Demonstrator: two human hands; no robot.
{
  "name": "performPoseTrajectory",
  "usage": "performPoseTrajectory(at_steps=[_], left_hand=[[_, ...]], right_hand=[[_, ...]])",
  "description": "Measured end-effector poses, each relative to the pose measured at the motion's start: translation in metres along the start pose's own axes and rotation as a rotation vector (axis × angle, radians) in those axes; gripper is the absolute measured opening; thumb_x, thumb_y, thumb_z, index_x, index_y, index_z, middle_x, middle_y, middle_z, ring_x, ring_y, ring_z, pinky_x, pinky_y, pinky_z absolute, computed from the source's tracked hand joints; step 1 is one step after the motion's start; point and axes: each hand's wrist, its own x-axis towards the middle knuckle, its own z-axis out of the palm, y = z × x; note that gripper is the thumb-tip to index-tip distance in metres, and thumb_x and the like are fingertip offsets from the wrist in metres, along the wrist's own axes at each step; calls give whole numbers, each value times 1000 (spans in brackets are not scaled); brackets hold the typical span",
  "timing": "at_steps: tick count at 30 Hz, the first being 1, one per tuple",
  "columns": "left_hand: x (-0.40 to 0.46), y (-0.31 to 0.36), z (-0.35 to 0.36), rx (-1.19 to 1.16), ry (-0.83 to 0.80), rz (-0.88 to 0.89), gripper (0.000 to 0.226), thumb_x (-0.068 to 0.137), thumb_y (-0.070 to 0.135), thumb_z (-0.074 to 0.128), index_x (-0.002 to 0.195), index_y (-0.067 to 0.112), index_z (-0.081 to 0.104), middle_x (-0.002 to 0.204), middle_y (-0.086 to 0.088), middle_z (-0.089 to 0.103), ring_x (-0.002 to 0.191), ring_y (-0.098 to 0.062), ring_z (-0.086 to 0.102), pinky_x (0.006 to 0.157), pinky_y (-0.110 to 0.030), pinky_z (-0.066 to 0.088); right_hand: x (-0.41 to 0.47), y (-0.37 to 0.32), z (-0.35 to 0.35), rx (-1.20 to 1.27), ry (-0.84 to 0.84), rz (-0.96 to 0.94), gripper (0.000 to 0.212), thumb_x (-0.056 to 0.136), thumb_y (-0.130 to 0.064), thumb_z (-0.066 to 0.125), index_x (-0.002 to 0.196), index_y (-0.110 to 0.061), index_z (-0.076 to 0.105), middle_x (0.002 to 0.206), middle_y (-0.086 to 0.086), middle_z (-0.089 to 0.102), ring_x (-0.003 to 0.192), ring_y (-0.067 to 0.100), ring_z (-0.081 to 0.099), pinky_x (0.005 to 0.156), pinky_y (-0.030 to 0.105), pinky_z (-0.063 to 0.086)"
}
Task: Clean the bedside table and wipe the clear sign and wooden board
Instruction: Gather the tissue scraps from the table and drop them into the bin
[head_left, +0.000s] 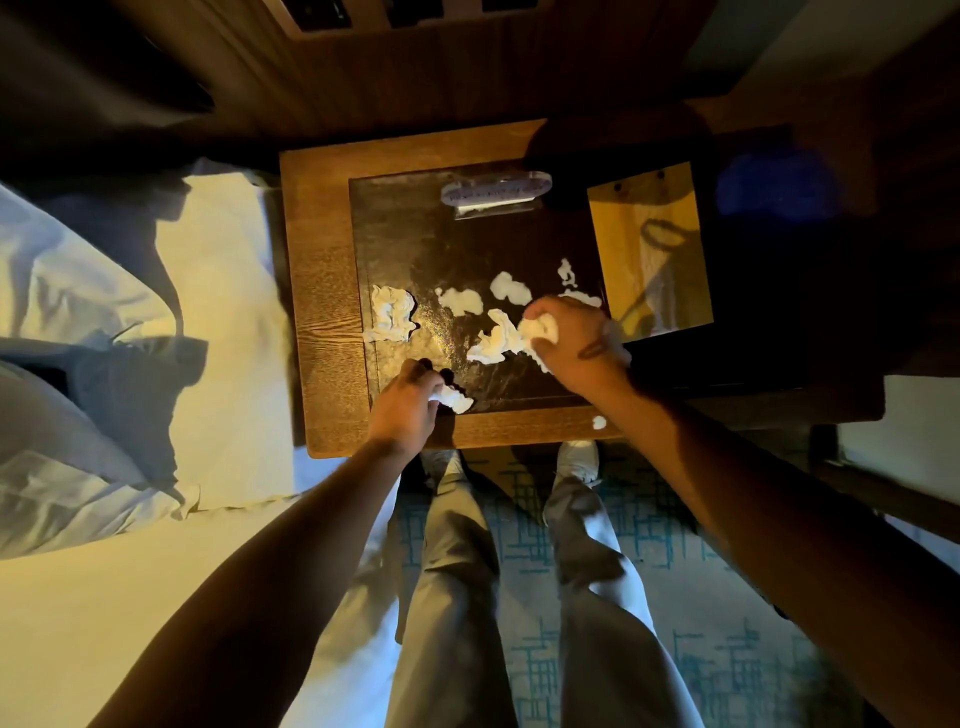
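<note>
Left hand (404, 404) curling its fingers round a tissue wad (453, 399) at the desk's (324, 291) near edge; right hand (569, 345) clutching crumpled tissue (540, 328); clear sign (496, 193) standing at the far side, wooden board (652, 249) lying beside it, loose tissue scraps (460, 300) lying between.

I note the bedside table (322, 291) at frame centre is mid-brown wood with visible grain; its inset top (415, 234) is dark brown and glossy. Crumpled tissues (392, 313) on it are white. The clear sign (493, 193) carries faint purple lettering. The wooden board (649, 249), right of centre, shows amber-yellow. Carpet (727, 675) at lower right is beige with a teal crosshatch pattern. Trousers (457, 597) are grey. Bed linen (223, 312) at left is white.
</note>
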Motion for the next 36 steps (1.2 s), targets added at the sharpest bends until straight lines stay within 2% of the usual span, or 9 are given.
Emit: performPoseTrajectory(at_steps=[4, 8, 12, 16, 21, 26, 31, 34, 36], left_hand=[[-3, -16, -18, -66, 123, -33, 37, 84, 1, 69, 117, 16, 65, 120, -11, 56, 97, -29, 66, 74, -42, 58], [7, -40, -47, -34, 211, 19, 34, 82, 4, 73, 115, 12, 68, 118, -12, 61, 93, -32, 68, 72, -37, 57], [40, -53, -71, 30, 177, 57, 32, 86, 5, 69, 117, 6, 70, 128, -17, 55, 93, -42, 67, 78, -47, 57], [65, -51, -75, 230, 99, 118, 40, 90, 12, 67, 129, 18, 67, 149, -9, 43, 105, -41, 67, 81, -45, 57], [68, -44, -63, 236, 5, -24, 46, 92, 9, 60, 135, 28, 59, 142, -9, 46, 105, -35, 66, 85, -43, 57], [66, -44, -62, 75, 77, -53, 42, 88, 6, 61, 129, 15, 60, 131, -14, 54, 103, -38, 63, 78, -39, 52], [46, -27, -75, -13, 211, -22, 36, 89, 14, 69, 125, 10, 66, 115, -17, 60, 93, -38, 64, 69, -30, 40], [25, -4, -89, -58, 265, 81, 29, 89, 18, 69, 118, 12, 65, 109, -14, 64, 88, -34, 65, 68, -28, 37], [9, 21, -101, -173, 243, 104, 22, 92, 23, 63, 114, 22, 61, 92, -5, 70, 76, -23, 69, 62, -29, 43]], right_hand=[[17, -20, 34, -239, -85, -7, 45, 91, -18, 66, 134, -28, 54, 129, 8, 65, 105, 32, 66, 81, 37, 56], [24, -24, 55, -427, -100, 11, 42, 91, -12, 65, 131, -22, 59, 132, 8, 61, 107, 36, 66, 82, 40, 56], [27, -28, 63, -541, -142, 39, 46, 90, -13, 67, 133, -19, 55, 139, 9, 51, 106, 37, 65, 80, 39, 55], [19, -34, 74, -650, -174, 56, 52, 87, -9, 67, 136, -14, 48, 145, 14, 35, 110, 37, 61, 81, 47, 59], [16, -41, 74, -668, -227, 44, 44, 92, -13, 63, 134, -16, 52, 138, 12, 46, 115, 33, 59, 85, 45, 56], [5, -38, 50, -369, -42, -96, 32, 92, -26, 61, 123, -20, 58, 123, 5, 60, 107, 28, 62, 77, 33, 47], [-23, -24, 16, -149, 90, -108, 31, 94, -32, 55, 121, -21, 65, 120, 2, 62, 103, 24, 60, 73, 27, 36], [-43, -9, -6, 71, 55, 19, 28, 96, -30, 56, 120, -21, 66, 120, -1, 62, 98, 18, 63, 76, 23, 39], [-59, -3, -23, 316, 13, 182, 25, 96, -28, 57, 120, -28, 66, 119, -3, 66, 89, 12, 69, 68, 22, 50]])
